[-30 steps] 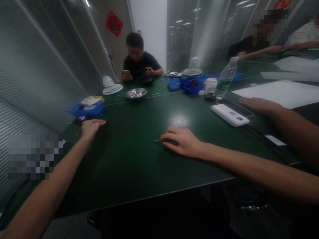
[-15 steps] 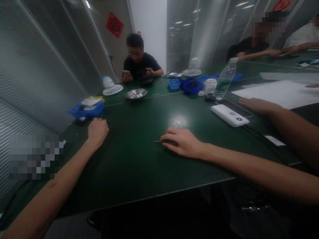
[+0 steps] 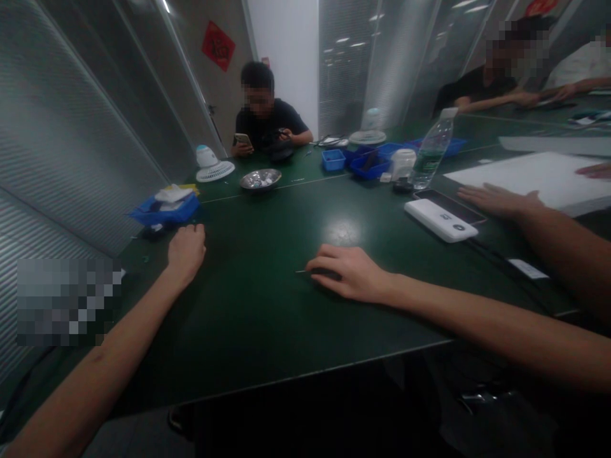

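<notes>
The green table (image 3: 258, 337) presents its near edge across the lower part of the view. The right hand (image 3: 351, 272) rests low over the middle of the surface, back upward. Its thumb and forefinger are closed together at the tips on a thin rod (image 3: 300, 272); a dark gap remains between the two digits behind the tips. The rod is slender, straight and pale. Its exposed end projects leftward from the fingertips, close to the table surface; the remainder is hidden by the hand.

The left hand (image 3: 186, 251) is positioned farther left, well apart from the rod. Its fingers are bent away under the back of the hand; whether they grip anything cannot be determined. A blue tray (image 3: 175, 214) with white and yellow contents stands just beyond it.

To the right, a white device (image 3: 442, 220) lies beside a dark flat slab (image 3: 451, 206). A co-worker's hand (image 3: 499, 198) extends flat near the slab. Behind these stands a clear bottle (image 3: 431, 156) with a green label. A metal bowl (image 3: 249, 186) holding small pieces is located farther back, near a white fan (image 3: 214, 172). At the far side, a seated person (image 3: 274, 124) holds a phone (image 3: 242, 139).
</notes>
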